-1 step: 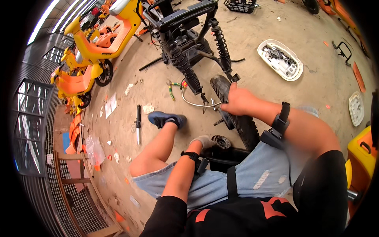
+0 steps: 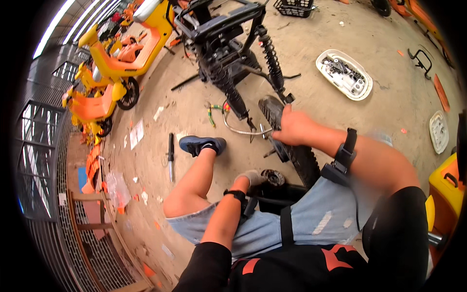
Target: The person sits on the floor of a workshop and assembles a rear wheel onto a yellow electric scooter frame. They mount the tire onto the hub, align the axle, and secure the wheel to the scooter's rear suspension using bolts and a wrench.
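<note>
A wheel with a black knobbly tyre (image 2: 302, 163) leans in front of me, below the rear end of a stripped black scooter frame (image 2: 214, 29). My right hand (image 2: 295, 126) is closed over the top of the tyre, its thumb near the axle side. A cable (image 2: 238, 130) with green and yellow ends runs to the wheel's hub. Low by a black bin (image 2: 277, 197), my left hand (image 2: 250, 177), in a pale glove, has its fingers closed at the edge of a round dark metal part (image 2: 273, 177). Its fingertips are partly hidden.
A white tray (image 2: 335, 91) of small hardware lies at the right, a second white tray (image 2: 439, 134) farther right. A shock-absorber-like rod (image 2: 170, 155) lies left of my shoe. Yellow scooters (image 2: 99, 104) stand at the left; a black basket (image 2: 295, 7) is at the back.
My left foot and knee have shifted slightly. Both hands stay nearly where they were, the right one still on the tyre.
</note>
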Tool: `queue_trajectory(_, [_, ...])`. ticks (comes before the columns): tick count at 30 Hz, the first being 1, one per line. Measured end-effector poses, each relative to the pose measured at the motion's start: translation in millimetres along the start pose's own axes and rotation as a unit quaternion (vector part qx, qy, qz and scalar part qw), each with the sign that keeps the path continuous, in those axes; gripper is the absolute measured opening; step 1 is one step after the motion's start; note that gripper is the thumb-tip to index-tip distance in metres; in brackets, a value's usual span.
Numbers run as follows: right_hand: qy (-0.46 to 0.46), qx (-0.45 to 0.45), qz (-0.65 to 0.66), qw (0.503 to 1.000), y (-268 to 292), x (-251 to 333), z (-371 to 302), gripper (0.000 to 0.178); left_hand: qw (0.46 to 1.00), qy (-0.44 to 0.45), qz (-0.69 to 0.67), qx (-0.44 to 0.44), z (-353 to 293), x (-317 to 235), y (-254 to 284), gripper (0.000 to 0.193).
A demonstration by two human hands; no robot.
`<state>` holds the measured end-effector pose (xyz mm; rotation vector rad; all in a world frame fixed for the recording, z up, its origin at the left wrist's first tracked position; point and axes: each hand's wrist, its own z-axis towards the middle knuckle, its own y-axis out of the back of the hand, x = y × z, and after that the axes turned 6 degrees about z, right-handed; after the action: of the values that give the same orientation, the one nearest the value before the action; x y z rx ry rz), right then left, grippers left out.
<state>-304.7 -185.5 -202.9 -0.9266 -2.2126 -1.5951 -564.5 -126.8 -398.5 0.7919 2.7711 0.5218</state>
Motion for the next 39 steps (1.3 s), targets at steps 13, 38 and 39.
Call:
queue_trajectory(13, [-0.038,0.023,0.049,0.998,14,2,-5,0.106,0.938,0.043,-0.326,-0.109,11,-3,-11,0.038])
queue_trajectory(38, [-0.045,0.018,-0.017,0.999,16,7,6,0.091,0.800,-0.046,-0.444,-0.401,-54,-19,31,0.066])
queue_trajectory(39, [-0.058,0.012,-0.016,0.998,21,8,1,0.091,0.808,-0.050,-0.423,-0.407,-64,-26,38,0.065])
